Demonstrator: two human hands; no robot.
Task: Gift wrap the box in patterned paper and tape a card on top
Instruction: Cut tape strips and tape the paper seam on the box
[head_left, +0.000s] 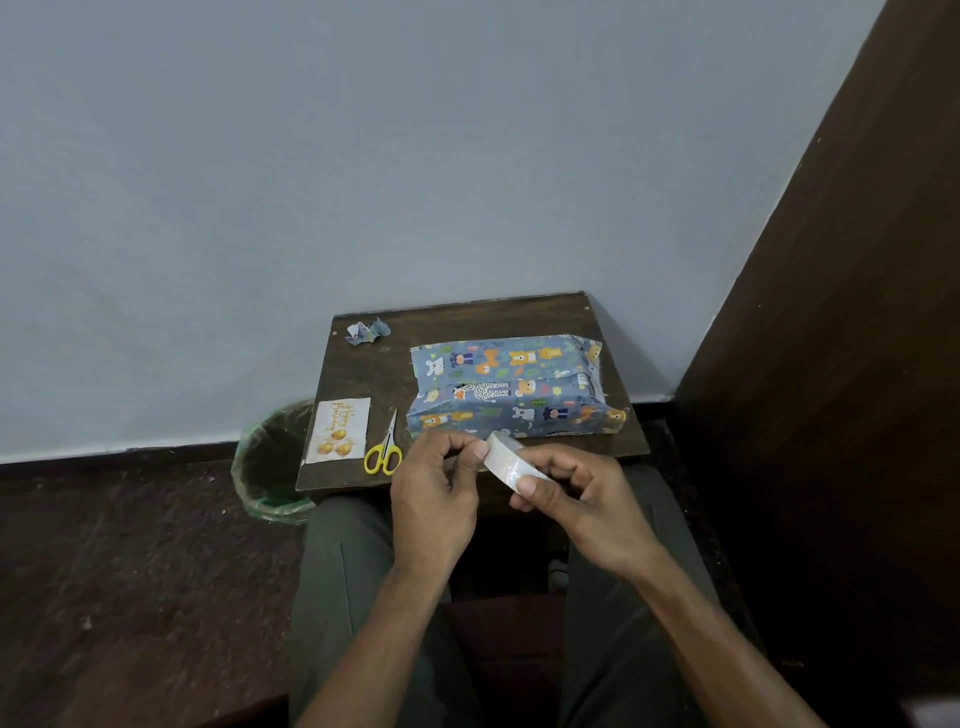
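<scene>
We look down on a small dark wooden table (363, 384) set against a pale wall (363, 156). On it lies the box (506, 387), already wrapped in blue paper printed with cartoon animals — it sits toward the right and back half of the table, long side facing us. Near the left front corner lies the card (338, 430), flat, gold lettering and gold balls on white. Just right of it, yellow-handled scissors (385, 447) lie closed, blades pointing away from us. At the far left corner, a few crumpled paper scraps (367, 331).

Both hands are together above the table's front edge, in front of the box. The right hand (576, 493) grips a roll of clear tape (506, 460), thumb on its outer face. The left hand (434, 488) pinches at the roll's upper rim with thumb and fingertips — whether a tape end is lifted, we cannot tell.

Left of the table, on the dark floor (130, 571), stands a bin with a green liner (270, 462). A brown wooden panel (841, 364) rises at right.
</scene>
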